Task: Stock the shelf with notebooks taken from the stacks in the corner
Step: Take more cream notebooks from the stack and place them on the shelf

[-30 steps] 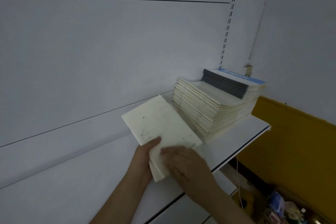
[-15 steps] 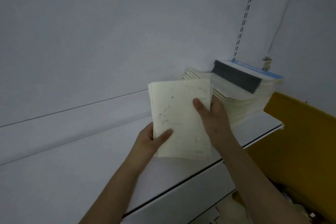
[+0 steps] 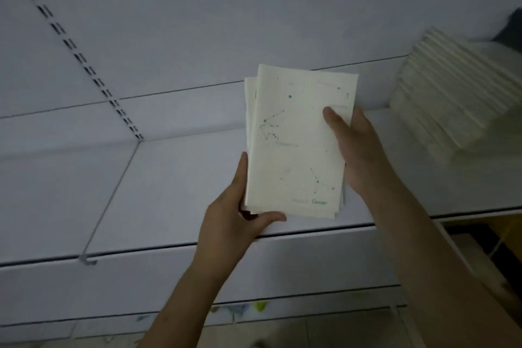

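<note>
I hold a small bundle of cream notebooks with green constellation print, upright above the white shelf. My left hand grips the bundle's lower left corner, thumb under its bottom edge. On the right edge sits my right hand, thumb across the cover. A slanted stack of cream notebooks rests on the shelf at the far right, in the corner. A dark stack behind it is mostly cut off by the frame edge.
The shelf's white back panel rises behind, with a slotted upright at the left. A seam splits the shelf boards. Lower shelf fronts run below; floor tiles and a yellow panel show at the bottom right.
The bundle has been lifted off the corner stack and turned upright, facing me. Both hands have carried it left along the shelf; the stack now lies far to the right.
</note>
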`<state>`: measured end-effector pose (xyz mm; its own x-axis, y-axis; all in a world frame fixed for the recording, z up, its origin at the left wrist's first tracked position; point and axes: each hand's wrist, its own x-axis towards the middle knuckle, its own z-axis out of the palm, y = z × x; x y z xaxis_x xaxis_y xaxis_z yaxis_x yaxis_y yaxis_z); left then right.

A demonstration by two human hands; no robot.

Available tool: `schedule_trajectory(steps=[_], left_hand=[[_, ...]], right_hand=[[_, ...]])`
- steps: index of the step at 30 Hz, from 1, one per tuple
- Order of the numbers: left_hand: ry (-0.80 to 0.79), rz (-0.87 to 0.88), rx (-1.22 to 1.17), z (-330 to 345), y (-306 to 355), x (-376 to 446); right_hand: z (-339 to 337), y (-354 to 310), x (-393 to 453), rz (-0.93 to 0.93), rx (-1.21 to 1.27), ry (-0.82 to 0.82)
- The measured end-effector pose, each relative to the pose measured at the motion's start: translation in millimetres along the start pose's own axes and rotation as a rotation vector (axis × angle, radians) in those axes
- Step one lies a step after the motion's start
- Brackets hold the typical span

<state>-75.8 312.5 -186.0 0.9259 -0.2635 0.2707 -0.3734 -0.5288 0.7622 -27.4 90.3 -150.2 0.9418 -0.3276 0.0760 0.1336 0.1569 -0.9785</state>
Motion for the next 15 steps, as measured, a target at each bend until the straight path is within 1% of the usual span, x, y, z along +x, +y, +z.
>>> schedule_trajectory(steps=[2, 5, 7, 10, 15], left_hand=[[0.030, -0.032, -0.011, -18.2, -10.4, -17.0], [0.079, -0.015, 0.008, -53.5, -25.9, -39.4], [0.093, -0.017, -0.020, -82.3, -38.3, -51.4], [0.121, -0.007, -0.028, -131.1, -70.4, -73.0], [0.135, -0.069, 0.019, -219.8, -127.5, -113.7]], right_hand=[[26.9, 4.9, -11.6, 0.012, -0.013, -0.048], [71.4, 12.7, -32.6, -0.002, -0.076, -0.053], [102.9, 16.3, -45.7, -0.010, -0.095, -0.073], [157.6, 22.8, -62.2, 0.005, -0.111, -0.139], [263.2, 33.8, -93.8, 0.034, -0.107, -0.173]])
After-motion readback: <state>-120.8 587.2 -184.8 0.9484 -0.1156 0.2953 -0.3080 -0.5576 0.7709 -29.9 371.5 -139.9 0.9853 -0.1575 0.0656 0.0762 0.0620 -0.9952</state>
